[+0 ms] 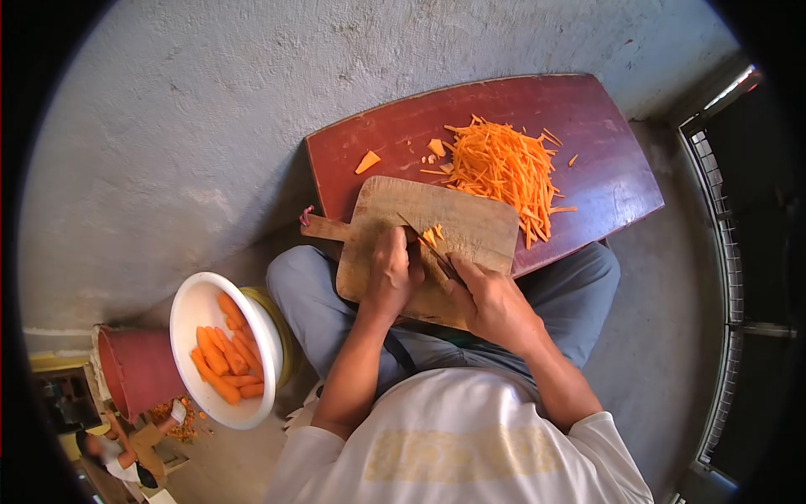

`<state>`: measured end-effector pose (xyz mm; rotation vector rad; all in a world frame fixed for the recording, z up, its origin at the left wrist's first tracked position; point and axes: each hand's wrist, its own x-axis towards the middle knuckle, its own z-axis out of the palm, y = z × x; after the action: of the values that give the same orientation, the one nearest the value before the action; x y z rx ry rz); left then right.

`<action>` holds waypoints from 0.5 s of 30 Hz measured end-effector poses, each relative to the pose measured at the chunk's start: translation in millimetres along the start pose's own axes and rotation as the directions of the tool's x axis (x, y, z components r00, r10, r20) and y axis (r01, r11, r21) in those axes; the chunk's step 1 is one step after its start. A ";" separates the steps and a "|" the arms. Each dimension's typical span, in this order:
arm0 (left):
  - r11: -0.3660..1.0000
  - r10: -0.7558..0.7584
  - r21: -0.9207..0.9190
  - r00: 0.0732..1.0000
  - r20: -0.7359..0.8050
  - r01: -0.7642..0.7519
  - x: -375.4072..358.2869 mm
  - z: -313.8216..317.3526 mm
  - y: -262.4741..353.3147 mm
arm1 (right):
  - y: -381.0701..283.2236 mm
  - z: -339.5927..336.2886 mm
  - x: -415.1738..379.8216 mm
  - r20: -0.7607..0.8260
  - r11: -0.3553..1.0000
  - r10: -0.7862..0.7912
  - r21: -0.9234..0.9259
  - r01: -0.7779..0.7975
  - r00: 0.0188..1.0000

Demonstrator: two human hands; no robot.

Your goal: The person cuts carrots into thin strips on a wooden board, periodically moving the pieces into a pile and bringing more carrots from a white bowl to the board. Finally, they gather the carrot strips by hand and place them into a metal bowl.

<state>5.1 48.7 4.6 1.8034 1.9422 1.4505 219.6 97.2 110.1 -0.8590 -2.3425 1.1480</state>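
Note:
A wooden cutting board (478, 220) with a handle lies over the near edge of a red table (613, 151). My right hand (494, 301) is closed around the handle of a dark knife (426, 241), whose blade points up and left over the board. Left of the blade, my left hand (392, 270) is closed, fingertips down on the board; whatever it holds is hidden. Small orange carrot pieces (432, 234) lie just beyond the blade. Behind the board is a large heap of carrot strips (504, 172). A flat carrot chunk (368, 162) rests at the table's left.
A white basin (186, 323) of peeled carrots (220, 357) stands at the left, beside a red bucket (143, 370). Orange scraps (180, 424) lie on the floor near another person (126, 458) at lower left. A textured wall (210, 126) rises behind the table.

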 end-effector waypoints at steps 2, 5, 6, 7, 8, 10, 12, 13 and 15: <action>0.997 -0.067 -0.045 0.996 -0.052 0.064 -3.2 1.2 -0.3 | 1.6 1.1 -3.9 -0.002 1.000 0.009 0.017 -0.009 1.000; 0.935 -0.345 -0.117 0.936 -0.073 0.336 -6.3 -5.2 -3.9 | 12.9 -1.7 0.8 0.017 0.997 0.056 0.046 -0.057 0.998; 0.946 -0.315 -0.105 0.945 -0.091 0.306 2.3 -10.4 -6.9 | 23.0 -7.3 3.3 0.001 0.997 0.052 0.056 -0.052 0.999; 0.956 -0.287 -0.093 0.952 -0.108 0.277 16.6 -18.8 -3.4 | 28.7 -14.2 6.3 -0.013 0.997 0.050 0.067 -0.049 0.999; 0.923 -0.380 0.037 0.923 -0.055 0.382 29.7 -30.9 1.1 | 31.8 -22.7 9.3 -0.077 0.993 0.111 0.056 -0.107 0.991; 0.967 -0.216 0.121 0.974 -0.068 0.223 58.4 -39.0 -24.3 | 56.9 -40.3 21.9 -0.179 0.983 0.182 0.055 -0.175 0.967; 0.971 -0.094 0.213 0.993 -0.065 0.106 91.3 -41.2 -54.8 | 66.7 -53.1 28.1 -0.255 0.976 0.207 0.113 -0.184 0.945; 0.962 -0.058 0.264 0.997 -0.058 0.072 108.2 -40.2 -71.4 | 61.9 -62.0 29.6 -0.274 0.977 0.198 0.129 -0.168 0.941; 0.929 -0.057 0.368 0.998 0.026 0.044 135.1 -37.2 -92.0 | 56.1 -68.8 30.3 -0.284 0.974 0.195 0.173 -0.149 0.939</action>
<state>-122.3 155.2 28.0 1.8831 2.3484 1.0817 256.9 183.2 107.5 -1.1158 -1.9417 1.1526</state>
